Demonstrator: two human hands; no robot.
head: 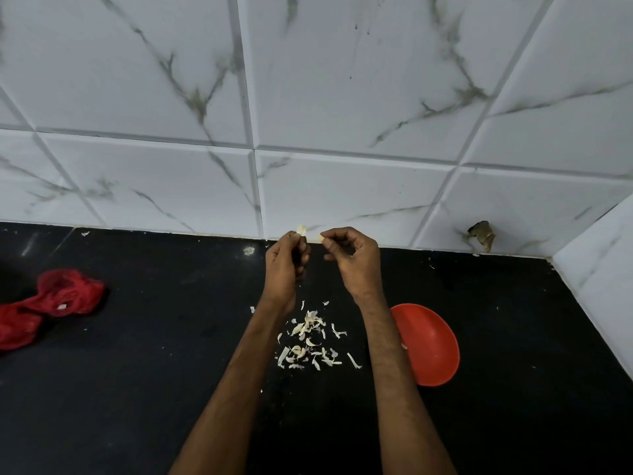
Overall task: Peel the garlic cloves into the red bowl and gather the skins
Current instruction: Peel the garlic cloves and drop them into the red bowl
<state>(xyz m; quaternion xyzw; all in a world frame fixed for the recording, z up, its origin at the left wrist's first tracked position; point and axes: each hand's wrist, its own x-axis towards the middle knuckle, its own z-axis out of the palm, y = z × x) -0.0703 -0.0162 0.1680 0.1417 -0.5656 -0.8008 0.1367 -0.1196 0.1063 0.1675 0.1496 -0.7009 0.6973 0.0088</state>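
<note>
Both hands are raised above the black counter (154, 389), close together near the wall. My left hand (286, 265) pinches a small pale garlic piece (301, 230) at its fingertips. My right hand (356, 260) pinches another pale bit of garlic or skin (320, 238); which it is I cannot tell. Below the hands lies a scatter of white garlic skins (310, 337) with a few cloves among them. The red bowl (431, 344) sits to the right, partly hidden by my right forearm; a pale clove shows at its left edge.
A crumpled red mesh bag (51, 303) lies on the counter at the far left. White marble-look wall tiles (308, 114) run along the back and the right side. A dark hole (481, 234) sits low in the wall at the right.
</note>
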